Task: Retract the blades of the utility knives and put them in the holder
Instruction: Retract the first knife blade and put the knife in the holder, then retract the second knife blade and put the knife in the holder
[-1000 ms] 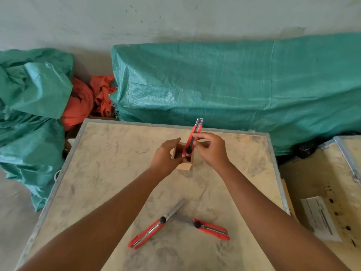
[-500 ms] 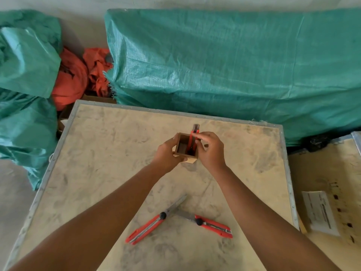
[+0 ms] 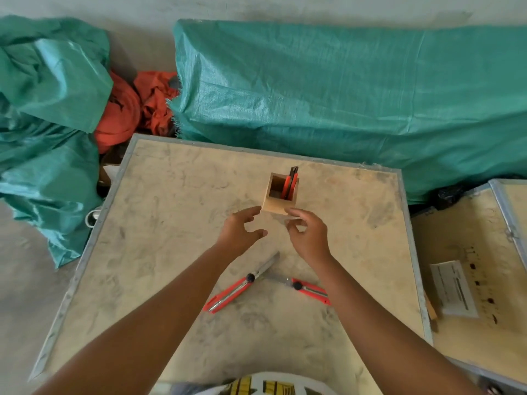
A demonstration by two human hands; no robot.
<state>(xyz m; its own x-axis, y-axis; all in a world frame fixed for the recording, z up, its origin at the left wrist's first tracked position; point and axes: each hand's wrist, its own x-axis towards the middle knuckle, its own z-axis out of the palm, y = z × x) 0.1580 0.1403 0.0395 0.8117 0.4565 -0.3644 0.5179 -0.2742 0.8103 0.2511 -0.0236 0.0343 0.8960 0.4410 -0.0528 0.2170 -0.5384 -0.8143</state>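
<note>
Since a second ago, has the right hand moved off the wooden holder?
Yes. The right hand has let go and drawn back toward the person; the wooden holder stands alone on the table, one red knife upright inside.

You work on a scuffed, pale wooden table [image 3: 176, 252] with a metal strip along its edges. Toward its far side stands a small square wooden holder [image 3: 278, 208], open at the top, with one red utility knife [image 3: 290, 184] upright inside against its right wall. Nearer to you, two more red knives lie flat on the bare top with blades out: the left knife [image 3: 236, 289] points far-right, the right knife [image 3: 306, 289] points left, their blade tips close together.
</note>
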